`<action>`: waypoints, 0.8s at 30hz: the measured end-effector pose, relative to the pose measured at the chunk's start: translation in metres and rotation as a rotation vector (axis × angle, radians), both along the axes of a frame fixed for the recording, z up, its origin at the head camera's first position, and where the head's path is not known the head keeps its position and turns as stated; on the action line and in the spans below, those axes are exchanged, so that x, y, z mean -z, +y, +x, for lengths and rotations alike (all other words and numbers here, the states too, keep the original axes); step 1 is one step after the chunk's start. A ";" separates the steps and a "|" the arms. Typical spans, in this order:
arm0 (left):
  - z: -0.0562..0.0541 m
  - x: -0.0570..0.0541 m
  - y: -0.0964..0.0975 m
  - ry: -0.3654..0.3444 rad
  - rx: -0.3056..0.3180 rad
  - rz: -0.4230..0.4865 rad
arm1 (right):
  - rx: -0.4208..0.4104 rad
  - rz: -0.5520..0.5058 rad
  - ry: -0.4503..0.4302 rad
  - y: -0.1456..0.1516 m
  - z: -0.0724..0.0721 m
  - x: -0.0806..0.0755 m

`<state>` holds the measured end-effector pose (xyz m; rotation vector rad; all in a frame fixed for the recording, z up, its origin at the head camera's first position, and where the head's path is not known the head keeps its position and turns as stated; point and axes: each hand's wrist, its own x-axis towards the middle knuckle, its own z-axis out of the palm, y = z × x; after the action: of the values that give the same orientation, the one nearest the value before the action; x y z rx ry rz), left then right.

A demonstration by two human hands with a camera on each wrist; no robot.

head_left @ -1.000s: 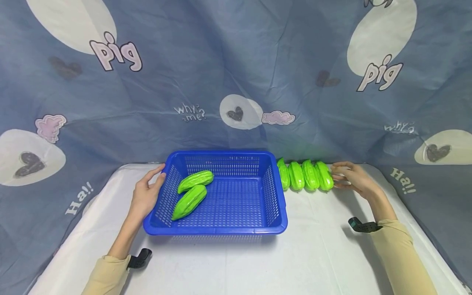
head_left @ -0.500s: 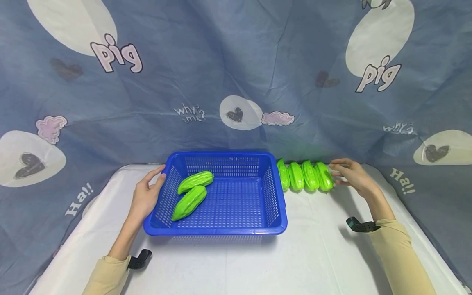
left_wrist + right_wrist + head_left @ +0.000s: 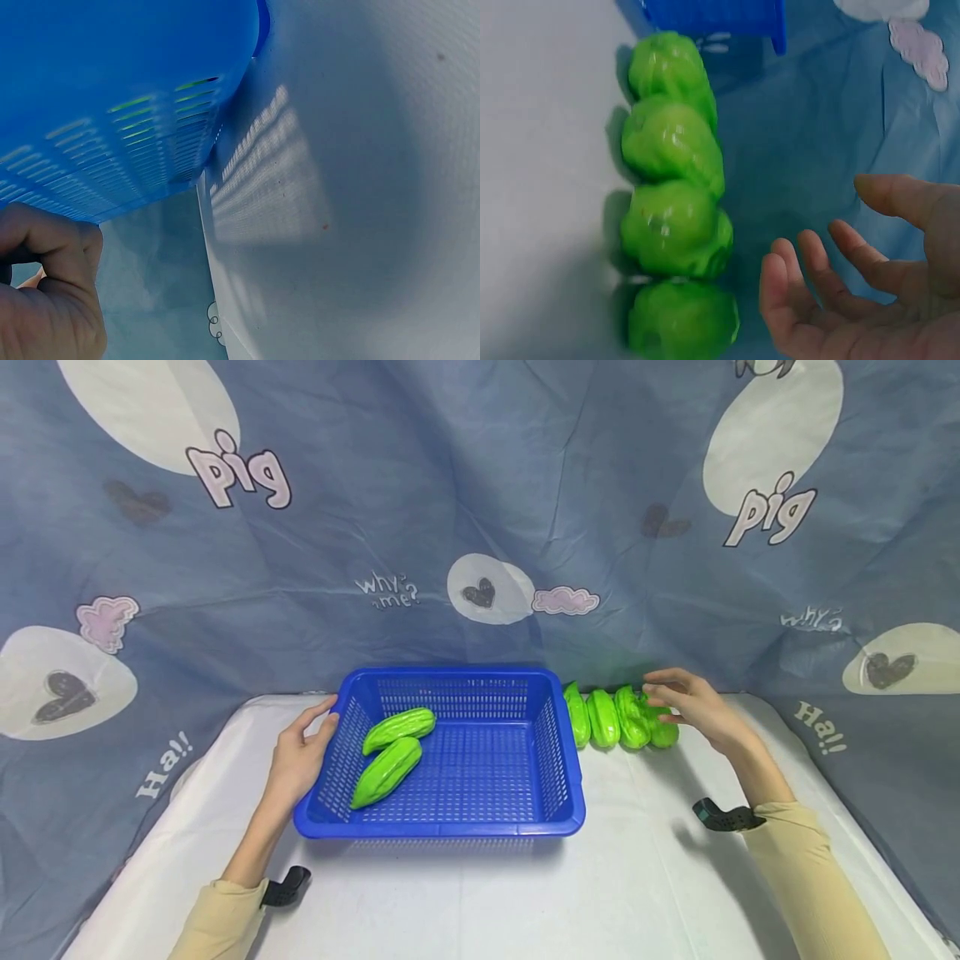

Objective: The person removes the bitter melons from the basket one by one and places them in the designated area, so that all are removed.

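Observation:
In the head view a blue basket (image 3: 438, 831) stands on the white table, with two green bitter melons (image 3: 399, 729) lying in its left part. My left hand (image 3: 296, 760) holds the basket's left rim; the left wrist view shows curled fingers against the slotted wall. To the right of the basket, several more bitter melons (image 3: 676, 232) lie side by side in a row. My right hand (image 3: 693, 710) hovers over the right end of that row, fingers spread and bent a little, with nothing in them. It partly hides the rightmost bitter melon (image 3: 663, 735).
A blue printed cloth (image 3: 480, 510) hangs as a backdrop right behind the basket and the row. The white tabletop (image 3: 480, 902) extends in front of the basket. Each wrist wears a black strap mount (image 3: 727, 817).
My right hand has moved left, from beside the right end of the row to over the last bitter melons. The left hand and the basket stay in place.

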<state>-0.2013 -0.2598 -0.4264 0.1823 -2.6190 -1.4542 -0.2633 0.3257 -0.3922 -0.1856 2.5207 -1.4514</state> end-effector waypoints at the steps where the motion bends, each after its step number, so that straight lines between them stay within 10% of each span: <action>1: 0.000 0.000 0.000 -0.001 -0.002 -0.003 | -0.008 0.000 0.005 -0.004 0.001 -0.001; 24: 0.001 -0.002 0.001 -0.007 0.000 -0.013 | -0.189 0.033 0.120 -0.088 0.007 -0.041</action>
<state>-0.2004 -0.2588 -0.4248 0.1861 -2.6335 -1.4382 -0.2562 0.2374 -0.3515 -0.5048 2.5378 -1.3613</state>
